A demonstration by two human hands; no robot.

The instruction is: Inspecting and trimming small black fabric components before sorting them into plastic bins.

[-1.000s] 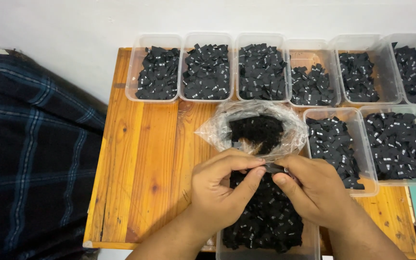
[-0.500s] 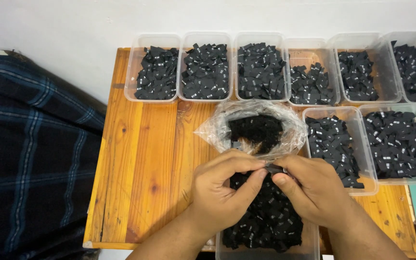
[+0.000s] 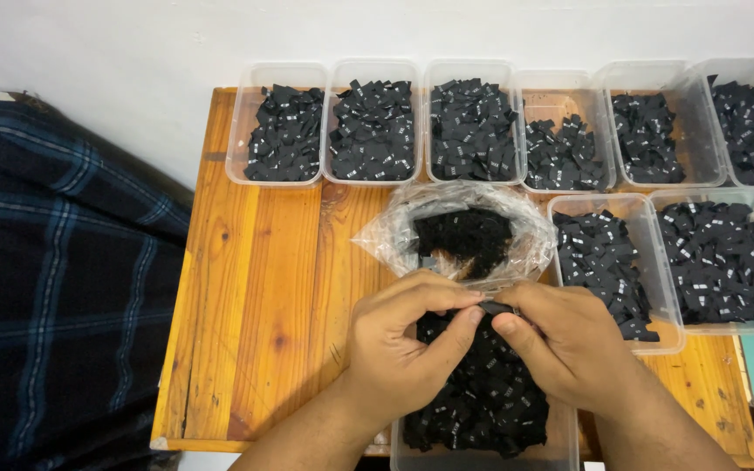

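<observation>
A wooden table (image 3: 255, 288) is carrying everything, standing against a pale wall (image 3: 133, 44), with a dark plaid cloth (image 3: 54, 288) lying off its left edge. Along the far edge six clear plastic tubs (image 3: 277, 122) are sitting in a row, each holding black fabric tags with small white markings; two more tubs (image 3: 717, 262) of the same tags are sitting near the right edge. At the near edge another tub (image 3: 482, 410) is lying heaped with tags, partly under the hands. A crumpled clear plastic bag (image 3: 455, 231) (opened at the top) is resting mid-table, holding a dark clump of tags.

The left hand (image 3: 403, 344) and right hand (image 3: 569, 344) are meeting just above the near tub, both pinching one small black tag (image 3: 496, 308) between thumbs and fingertips. The tag's long axis is running roughly left to right, parallel to the near edge; its ends are hidden by the fingers.
</observation>
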